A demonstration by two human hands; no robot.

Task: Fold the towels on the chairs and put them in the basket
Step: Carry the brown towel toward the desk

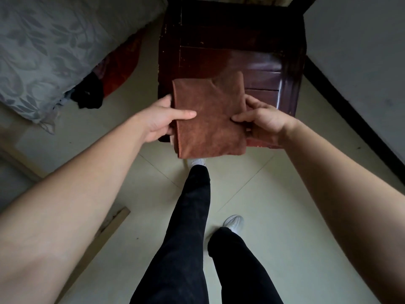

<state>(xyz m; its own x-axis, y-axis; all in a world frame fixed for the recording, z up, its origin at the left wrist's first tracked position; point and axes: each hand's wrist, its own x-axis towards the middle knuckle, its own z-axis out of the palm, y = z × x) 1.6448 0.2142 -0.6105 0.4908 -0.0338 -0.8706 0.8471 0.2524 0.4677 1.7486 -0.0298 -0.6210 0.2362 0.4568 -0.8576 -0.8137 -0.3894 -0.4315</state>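
At the frame's centre a folded brown towel [210,119] is gripped at both sides by the hands, left [163,119] and right [260,119], over the chair [230,44], so carrying to the unseen basket is judged next.

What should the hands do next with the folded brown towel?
Probably lift the folded brown cloth towel away from the dark wooden chair and look for the basket, not in view here. The left hand and right hand each pinch a side.
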